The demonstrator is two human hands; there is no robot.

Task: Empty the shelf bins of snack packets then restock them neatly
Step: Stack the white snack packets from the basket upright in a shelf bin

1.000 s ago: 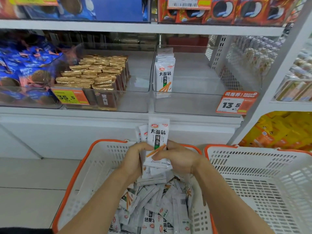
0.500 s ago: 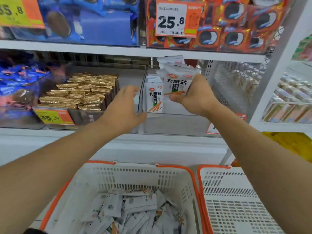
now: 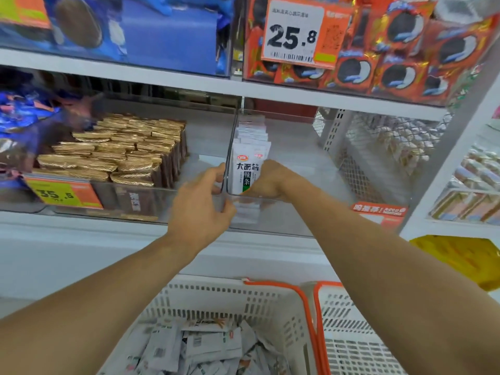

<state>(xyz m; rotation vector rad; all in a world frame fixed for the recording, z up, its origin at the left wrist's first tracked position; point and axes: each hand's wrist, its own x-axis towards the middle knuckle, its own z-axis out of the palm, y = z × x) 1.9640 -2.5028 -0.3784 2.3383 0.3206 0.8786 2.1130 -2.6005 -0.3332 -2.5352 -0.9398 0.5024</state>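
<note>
The shelf [image 3: 189, 82] runs across the view, with blue packs above on the left and orange packs behind a 25.8 tag [image 3: 293, 31] on the right. On its middle level stand two clear bins side by side. The left bin [image 3: 162, 201] holds rows of gold bars [image 3: 119, 150] and carries a yellow 35.5 tag [image 3: 63, 193]. The right bin [image 3: 297, 212] is bare apart from one upright row of white packets [image 3: 250, 158] set against its left wall, running front to back.

Below the shelf sit two white baskets with orange rims. The left basket [image 3: 216, 296] holds a loose heap of the same white packets [image 3: 200, 345]; the right basket [image 3: 357, 334] shows only its mesh.

The right hand [image 3: 270, 181] is inside the right bin, fingers curled against the right side of the front packet, gripping it. The left hand [image 3: 203, 204] is at the front edge where the two bins meet, fingers half curled, its thumb over the rim; whether it grips the rim cannot be told.
</note>
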